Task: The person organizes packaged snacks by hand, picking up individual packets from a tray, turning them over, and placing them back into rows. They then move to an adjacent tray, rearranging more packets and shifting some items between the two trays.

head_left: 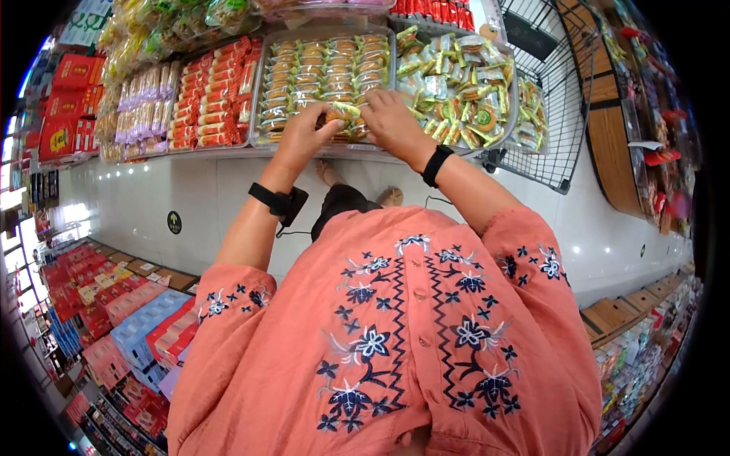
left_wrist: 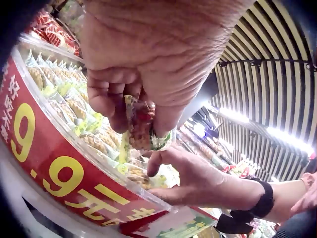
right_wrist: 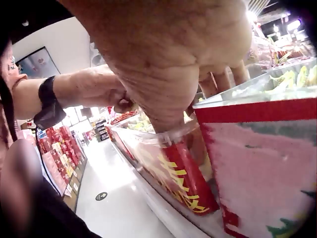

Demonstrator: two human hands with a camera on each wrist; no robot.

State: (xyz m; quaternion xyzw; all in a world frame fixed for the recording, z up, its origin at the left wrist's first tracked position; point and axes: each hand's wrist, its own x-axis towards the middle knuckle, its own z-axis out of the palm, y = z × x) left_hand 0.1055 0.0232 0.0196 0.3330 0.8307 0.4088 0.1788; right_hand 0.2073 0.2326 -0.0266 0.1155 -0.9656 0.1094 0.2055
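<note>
Red-wrapped snack sticks (head_left: 217,102), rowed. Left hand (head_left: 306,128): grip pinching small brown snack in clear and yellow-green wrapper (head_left: 341,113), over clear plastic tray (head_left: 393,57), near edge. Long axis roughly crosswise, one end toward right hand (head_left: 397,125); that grip's hold, cannot tell. Beyond: jumbled yellow-green packets (head_left: 450,85).

One held packet (head_left: 341,114), two black wristbands (head_left: 438,165), one cart (head_left: 561,121) show.

Ceiling strip lights (left_wrist: 291,141) glare; floor (right_wrist: 116,161) washed out; head view fisheye-bowed
</note>
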